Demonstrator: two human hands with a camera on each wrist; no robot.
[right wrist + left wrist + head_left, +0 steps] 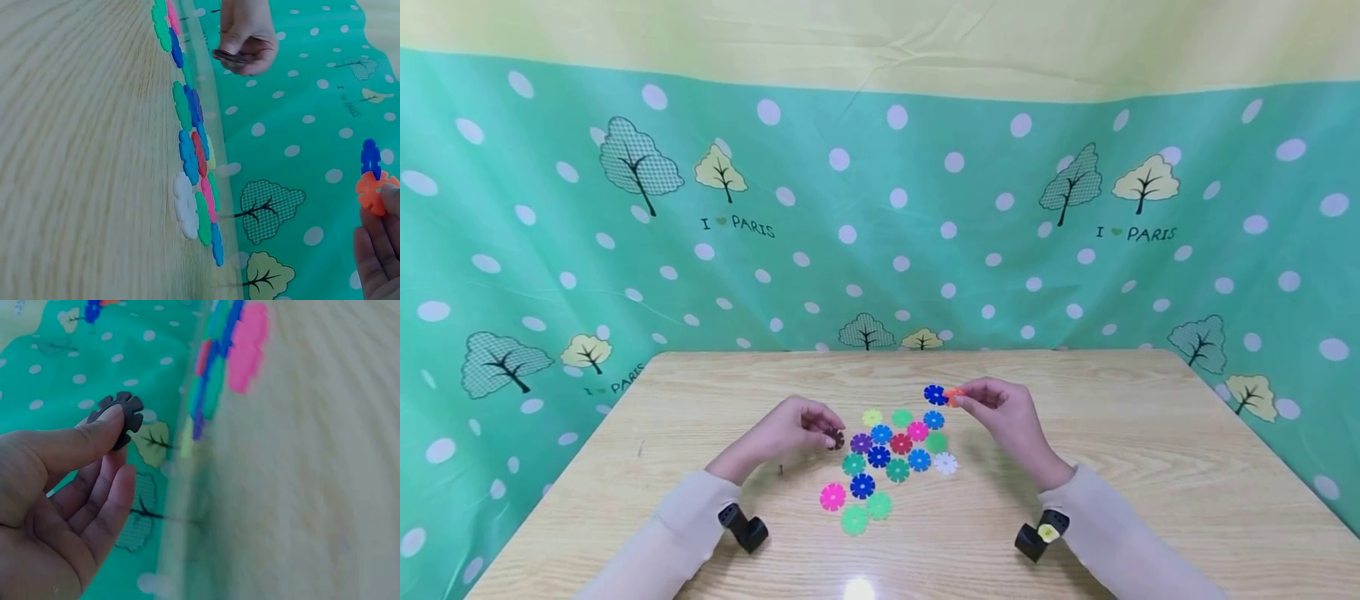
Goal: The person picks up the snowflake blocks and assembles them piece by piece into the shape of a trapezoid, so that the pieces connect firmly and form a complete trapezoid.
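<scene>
Between thumb and fingertips my left hand pinches a dark brown notched snowflake disc, held above the wood surface in the left wrist view. My right hand pinches an orange snowflake disc. A dark blue disc is joined edge to edge with the orange one, at an angle to it, and sticks out past the fingertips. Between the two hands lie several loose discs, among them a red one, a purple one and a white one.
The discs lie on a light wood table. Nearer the person are a pink disc and a green disc. A green dotted cloth with printed trees hangs behind and at both sides. Each sleeve carries a black wrist camera.
</scene>
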